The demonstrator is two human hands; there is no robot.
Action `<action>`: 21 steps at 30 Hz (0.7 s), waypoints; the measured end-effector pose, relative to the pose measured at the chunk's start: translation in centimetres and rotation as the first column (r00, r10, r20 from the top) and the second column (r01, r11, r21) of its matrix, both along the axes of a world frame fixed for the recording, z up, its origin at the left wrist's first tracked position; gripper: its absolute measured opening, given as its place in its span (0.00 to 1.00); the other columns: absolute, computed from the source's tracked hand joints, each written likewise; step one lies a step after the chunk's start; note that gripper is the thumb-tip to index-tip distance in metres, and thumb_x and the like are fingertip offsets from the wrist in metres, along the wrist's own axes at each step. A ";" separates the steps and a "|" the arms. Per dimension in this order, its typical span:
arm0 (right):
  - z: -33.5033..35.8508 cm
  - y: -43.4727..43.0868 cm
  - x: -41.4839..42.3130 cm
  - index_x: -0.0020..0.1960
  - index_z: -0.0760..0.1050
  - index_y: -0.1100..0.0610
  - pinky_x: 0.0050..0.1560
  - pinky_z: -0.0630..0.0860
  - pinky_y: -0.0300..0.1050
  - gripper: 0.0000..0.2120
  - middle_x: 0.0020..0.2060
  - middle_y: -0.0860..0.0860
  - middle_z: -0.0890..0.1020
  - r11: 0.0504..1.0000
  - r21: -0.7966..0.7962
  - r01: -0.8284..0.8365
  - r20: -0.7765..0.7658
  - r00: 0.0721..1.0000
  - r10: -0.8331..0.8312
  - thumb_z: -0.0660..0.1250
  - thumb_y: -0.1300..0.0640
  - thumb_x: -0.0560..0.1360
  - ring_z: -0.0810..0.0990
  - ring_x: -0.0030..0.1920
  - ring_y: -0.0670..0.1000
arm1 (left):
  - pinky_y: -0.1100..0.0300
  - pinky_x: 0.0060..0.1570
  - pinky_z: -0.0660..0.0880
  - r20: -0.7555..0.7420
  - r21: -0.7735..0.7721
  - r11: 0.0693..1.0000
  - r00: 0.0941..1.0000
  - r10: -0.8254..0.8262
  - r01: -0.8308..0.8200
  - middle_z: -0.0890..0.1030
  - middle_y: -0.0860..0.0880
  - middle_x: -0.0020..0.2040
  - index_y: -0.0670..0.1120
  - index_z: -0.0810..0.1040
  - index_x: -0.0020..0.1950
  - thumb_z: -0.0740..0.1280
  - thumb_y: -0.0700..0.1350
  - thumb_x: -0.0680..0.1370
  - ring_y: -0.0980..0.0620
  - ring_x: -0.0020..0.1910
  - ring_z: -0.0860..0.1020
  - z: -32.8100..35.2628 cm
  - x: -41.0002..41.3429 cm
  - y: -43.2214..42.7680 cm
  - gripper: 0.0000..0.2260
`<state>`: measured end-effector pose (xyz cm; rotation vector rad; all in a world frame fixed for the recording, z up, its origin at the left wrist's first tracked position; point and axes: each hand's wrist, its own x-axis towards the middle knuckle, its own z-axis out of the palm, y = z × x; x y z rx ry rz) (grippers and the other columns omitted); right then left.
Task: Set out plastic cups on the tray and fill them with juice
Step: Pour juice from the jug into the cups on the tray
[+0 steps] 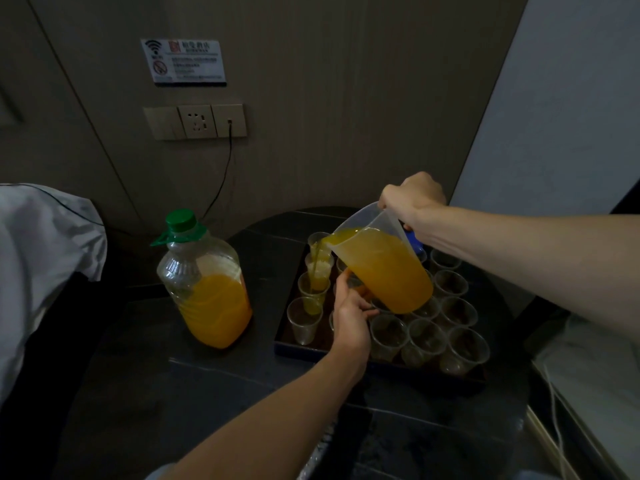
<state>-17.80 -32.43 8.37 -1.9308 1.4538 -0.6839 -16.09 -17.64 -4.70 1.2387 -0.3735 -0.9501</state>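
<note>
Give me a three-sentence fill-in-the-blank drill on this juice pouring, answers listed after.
1. The right hand tilts the jug by its ____ handle.
2. The bottle left of the tray has a ____ cap.
3. The cups at the tray's right side are ____.
Missing words: blue; green; empty.

Jug handle (414,241): nearly swallowed by the right hand (412,199) gripping it; only a blue sliver shows under the wrist.
Cups (429,311): those under the tilted jug (381,268) show only their rims.
Left hand (349,320): fingers curl by the jug's base, covering a cup; what they hold, cannot tell.
Stream (314,271): falls just beyond the left thumb; which cup takes it is unclear.
Wall sign (183,62): far beyond both hands, print too small to read.
Forearms: left cut by the bottom edge, right by the right edge.
</note>
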 end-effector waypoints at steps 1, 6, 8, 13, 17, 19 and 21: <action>0.1 0.0 0.0 0.62 0.79 0.58 0.31 0.70 0.40 0.14 0.53 0.54 0.83 1.000 -0.001 0.000 0.002 1.000 0.000 0.67 0.55 0.78 0.82 0.47 0.52 | 0.48 0.64 0.76 0.002 0.003 1.000 1.000 0.001 -0.001 0.75 0.44 0.68 0.59 0.62 0.74 0.52 0.33 0.78 0.46 0.66 0.75 0.0 0.1 -0.1 0.29; 0.3 0.0 0.0 0.62 0.79 0.58 0.31 0.69 0.41 0.14 0.54 0.54 0.83 1.000 -0.013 0.010 0.011 1.000 -0.010 0.68 0.55 0.78 0.81 0.46 0.52 | 0.50 0.62 0.76 0.025 0.015 1.000 1.000 -0.002 0.002 0.75 0.44 0.68 0.58 0.61 0.75 0.52 0.33 0.79 0.47 0.64 0.76 0.2 0.1 -0.1 0.29; 0.3 0.1 0.0 0.62 0.79 0.58 0.31 0.69 0.40 0.14 0.53 0.55 0.83 1.000 -0.018 0.010 0.019 1.000 -0.009 0.67 0.56 0.78 0.80 0.45 0.51 | 0.50 0.62 0.76 0.025 0.021 1.000 1.000 -0.002 0.002 0.76 0.45 0.67 0.58 0.61 0.77 0.51 0.34 0.80 0.48 0.63 0.77 0.2 0.0 0.0 0.29; 0.3 0.3 -0.1 0.62 0.79 0.58 0.30 0.68 0.40 0.14 0.54 0.54 0.83 1.000 -0.023 0.010 0.018 1.000 -0.010 0.67 0.55 0.78 0.81 0.46 0.52 | 0.52 0.61 0.76 0.021 0.005 1.000 1.000 -0.007 0.007 0.75 0.44 0.69 0.60 0.62 0.73 0.52 0.35 0.80 0.48 0.64 0.77 0.4 0.0 0.4 0.26; 0.2 0.3 0.0 0.61 0.79 0.59 0.29 0.67 0.39 0.13 0.50 0.53 0.82 1.000 -0.031 -0.001 -0.009 1.000 0.001 0.67 0.55 0.79 0.77 0.38 0.48 | 0.50 0.62 0.76 0.015 -0.014 1.000 1.000 -0.005 0.006 0.75 0.43 0.68 0.59 0.62 0.70 0.52 0.33 0.79 0.46 0.65 0.76 0.5 0.0 0.5 0.26; 0.2 0.3 0.1 0.61 0.79 0.59 0.29 0.67 0.39 0.13 0.52 0.53 0.83 0.999 -0.035 0.001 -0.018 1.000 -0.001 0.68 0.55 0.78 0.78 0.39 0.48 | 0.49 0.63 0.76 0.013 -0.019 1.000 1.000 -0.014 0.014 0.74 0.43 0.69 0.60 0.63 0.70 0.52 0.33 0.78 0.46 0.65 0.76 0.4 0.0 0.5 0.27; 0.2 0.3 0.1 0.61 0.79 0.59 0.29 0.67 0.39 0.14 0.53 0.54 0.83 0.999 -0.035 0.002 -0.020 1.000 -0.003 0.68 0.55 0.78 0.80 0.43 0.50 | 0.48 0.64 0.75 0.019 -0.011 1.000 1.000 -0.021 0.021 0.74 0.44 0.69 0.61 0.64 0.70 0.52 0.34 0.78 0.46 0.65 0.76 0.3 0.1 0.5 0.27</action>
